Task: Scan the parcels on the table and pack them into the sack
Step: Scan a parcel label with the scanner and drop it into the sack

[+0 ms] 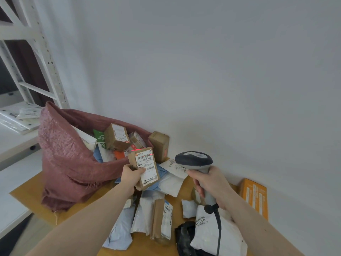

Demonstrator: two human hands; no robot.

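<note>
The left hand [131,175] grips a small cardboard box [145,168], held up with its white label facing the camera. A red scan line [143,150] crosses the label's top edge. The right hand [210,183] grips the handle of a grey scanner [194,160] aimed at the box. Beyond the box, a pink woven sack [62,156] stands open on the wooden table [27,194], holding several parcels. More parcels, white mailers [172,183] and brown boxes, lie scattered on the table below both hands. An orange box [255,197] leans against the wall at right.
</note>
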